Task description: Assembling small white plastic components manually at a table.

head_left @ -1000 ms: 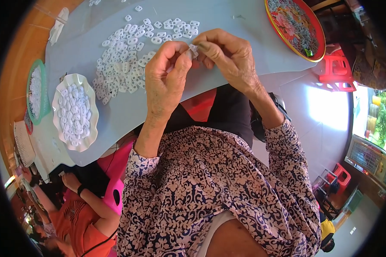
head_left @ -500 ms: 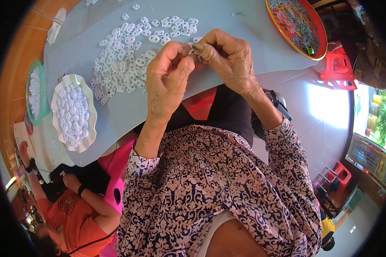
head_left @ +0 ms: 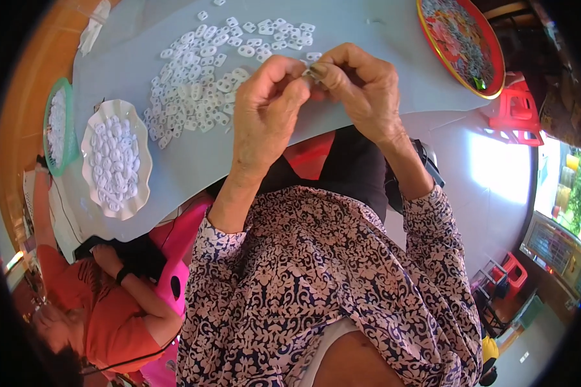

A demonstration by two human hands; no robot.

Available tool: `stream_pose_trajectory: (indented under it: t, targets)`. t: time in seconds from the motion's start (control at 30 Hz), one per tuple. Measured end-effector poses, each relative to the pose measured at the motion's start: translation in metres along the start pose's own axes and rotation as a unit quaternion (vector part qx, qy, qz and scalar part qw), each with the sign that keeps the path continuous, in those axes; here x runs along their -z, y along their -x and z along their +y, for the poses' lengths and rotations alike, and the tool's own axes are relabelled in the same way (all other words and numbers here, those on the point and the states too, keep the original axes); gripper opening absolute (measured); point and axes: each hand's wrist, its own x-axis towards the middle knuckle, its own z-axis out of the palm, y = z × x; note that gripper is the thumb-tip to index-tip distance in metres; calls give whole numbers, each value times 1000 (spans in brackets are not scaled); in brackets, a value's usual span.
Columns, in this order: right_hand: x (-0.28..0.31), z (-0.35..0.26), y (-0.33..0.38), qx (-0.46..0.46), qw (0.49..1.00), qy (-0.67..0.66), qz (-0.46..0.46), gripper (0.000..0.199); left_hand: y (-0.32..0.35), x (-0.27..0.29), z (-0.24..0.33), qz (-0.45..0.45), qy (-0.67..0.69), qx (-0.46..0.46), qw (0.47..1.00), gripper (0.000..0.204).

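Note:
My left hand (head_left: 266,106) and my right hand (head_left: 363,95) meet above the table's near edge. Their thumbs and fingertips pinch a small white plastic piece (head_left: 308,73), mostly covered by the fingers. To the left of my hands, many white plastic pieces with two holes (head_left: 190,93) lie loose on the grey table (head_left: 193,164). Farther left, a white wavy-rimmed dish (head_left: 143,184) holds a heap of similar white pieces.
A green basket (head_left: 49,138) with white contents stands at the far left. At the far right sits a red round tray (head_left: 496,61) with small metallic parts. A co-worker in orange (head_left: 119,316) is at lower left, beside a pink chair (head_left: 181,271). Red stools (head_left: 519,108) stand right.
The table and its things appear shifted slightly in view. Both my hands keep their pinch together. The co-worker's arm now stretches farther up, to beside the green basket.

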Motion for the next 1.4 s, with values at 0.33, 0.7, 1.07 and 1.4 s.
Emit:
stream_pose_trajectory:
  t: [0.33, 0.7, 1.07, 1.4]
  targets:
    - [-1, 11, -3, 68, 996, -34, -38, 16, 1, 4, 3, 52, -123, -102, 986, 12]
    - [0, 4, 2, -4, 997, -66, -41, 12, -6, 51, 23, 85, -609, -214, 759, 13]
    - [1, 2, 2, -9, 997, -50, -53, 11, -4, 53, 17, 41, -593, -165, 787, 15]
    - [0, 7, -1, 17, 996, -82, -43, 12, 0, 41, 24, 81, -150, -74, 983, 15]
